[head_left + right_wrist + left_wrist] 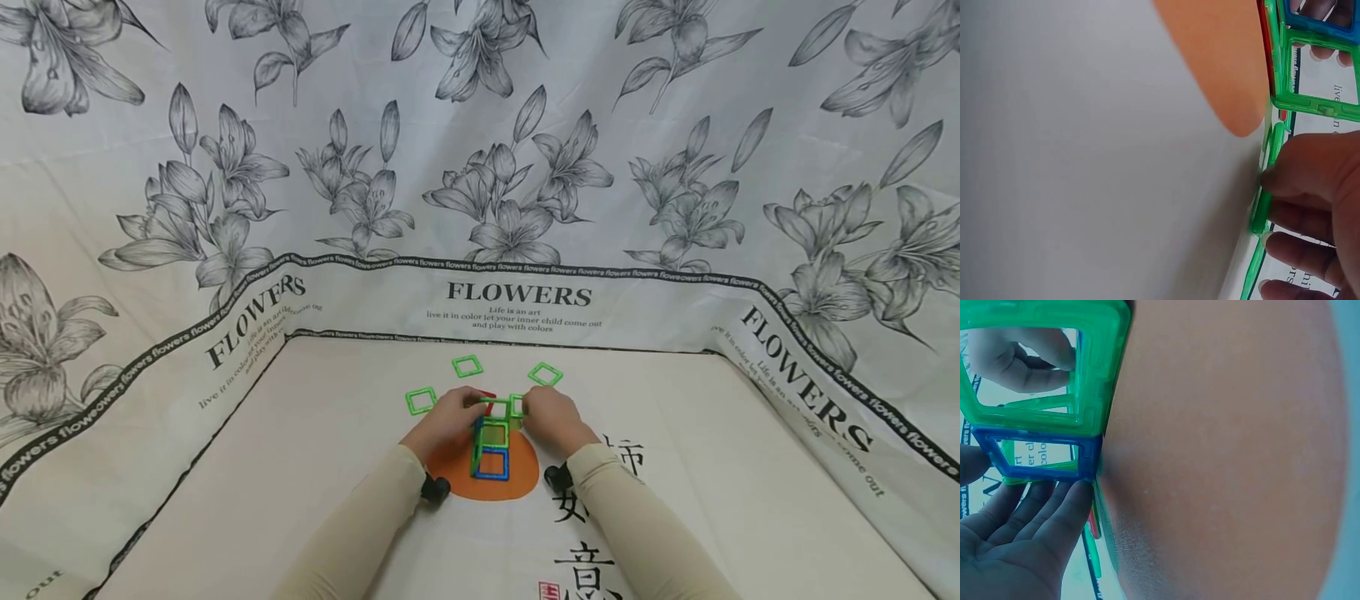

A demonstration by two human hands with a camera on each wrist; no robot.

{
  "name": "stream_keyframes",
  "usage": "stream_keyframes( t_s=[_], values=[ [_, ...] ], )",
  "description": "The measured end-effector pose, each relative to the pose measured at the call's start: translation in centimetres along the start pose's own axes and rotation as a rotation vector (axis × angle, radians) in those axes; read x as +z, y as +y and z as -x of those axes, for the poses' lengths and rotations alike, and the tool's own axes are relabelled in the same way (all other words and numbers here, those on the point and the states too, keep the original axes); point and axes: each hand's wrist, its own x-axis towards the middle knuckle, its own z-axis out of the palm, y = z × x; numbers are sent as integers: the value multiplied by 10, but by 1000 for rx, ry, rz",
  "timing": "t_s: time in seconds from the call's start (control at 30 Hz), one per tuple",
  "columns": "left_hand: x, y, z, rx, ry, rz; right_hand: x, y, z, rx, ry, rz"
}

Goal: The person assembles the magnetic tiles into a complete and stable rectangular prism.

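A small structure of magnetic tiles (495,448), made of green, blue and red open frames, stands on an orange round patch (517,475). My left hand (447,419) is at its far left side. In the left wrist view, thumb and fingers hold it on either side of a blue tile (1038,472), below a larger green tile (1094,369). A red piece (489,407) shows beside the left fingertips. Just right of the structure, my right hand (558,418) pinches a green square tile (1264,206) between thumb and fingers, standing on edge close to the cloth.
Loose green square tiles lie beyond the hands: one at the left (410,403), one at the back (467,374) and one at the back right (545,383). Black characters (581,557) are printed on the pale cloth. Flower-patterned curtain walls (517,325) enclose the table.
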Motion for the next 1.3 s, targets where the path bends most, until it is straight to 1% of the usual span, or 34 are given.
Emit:
stream_keyframes(
  t_s=[0.23,0.37,0.67,0.97,1.13,1.3],
  values=[
    [-1,-1,-1,17,-21,11,3,6,3,-16,48,58],
    [-1,-2,-1,19,-24,0,0,7,8,-16,55,27],
    [-1,-3,-2,19,-19,-10,-5,8,20,-19,42,-100],
    [-1,-2,-1,5,-17,-5,-9,9,31,21,5,-317],
    [-1,-2,-1,7,-18,-8,-10,8,36,27,15,-416],
    [-2,-2,-1,21,-28,-5,-7,10,36,44,26,-491]
  ],
)
